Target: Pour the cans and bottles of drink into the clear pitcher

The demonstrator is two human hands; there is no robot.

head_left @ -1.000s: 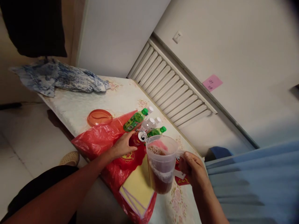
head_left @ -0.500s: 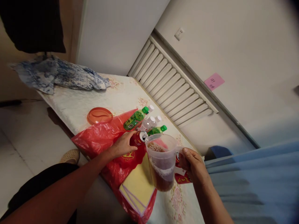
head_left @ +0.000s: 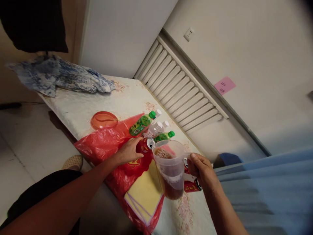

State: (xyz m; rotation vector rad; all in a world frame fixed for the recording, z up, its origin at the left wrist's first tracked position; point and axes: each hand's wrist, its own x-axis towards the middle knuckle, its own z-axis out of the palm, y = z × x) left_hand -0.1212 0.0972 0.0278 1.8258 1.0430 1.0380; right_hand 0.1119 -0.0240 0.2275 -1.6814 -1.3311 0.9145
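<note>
My left hand (head_left: 129, 151) is closed around a red soda can (head_left: 143, 146), tipped so that its opened top meets the rim of a clear plastic pitcher (head_left: 171, 169). My right hand (head_left: 202, 167) grips the pitcher by its handle. Brown liquid with foam (head_left: 172, 191) stands in the pitcher. Under the left hand lies a red plastic bag (head_left: 105, 140) with a red scalloped piece (head_left: 134, 165) on it. A folded yellow cloth (head_left: 144, 192) rests in front of the pitcher. Behind the right hand are more red cans (head_left: 192, 186), partly hidden.
Green-capped bottles (head_left: 141, 124) and white-capped bottles (head_left: 154, 129) stand beyond the can. An orange lid (head_left: 104, 120) and a blue-white cloth (head_left: 73, 76) lie on the flowered table cover (head_left: 129, 98). A radiator (head_left: 181, 88) runs along the wall; a blue curtain (head_left: 266, 186) hangs at right.
The two hands, the can and the pitcher keep nearly the same places. The pitcher has shifted very slightly, and more of the red cans shows behind the right hand.
</note>
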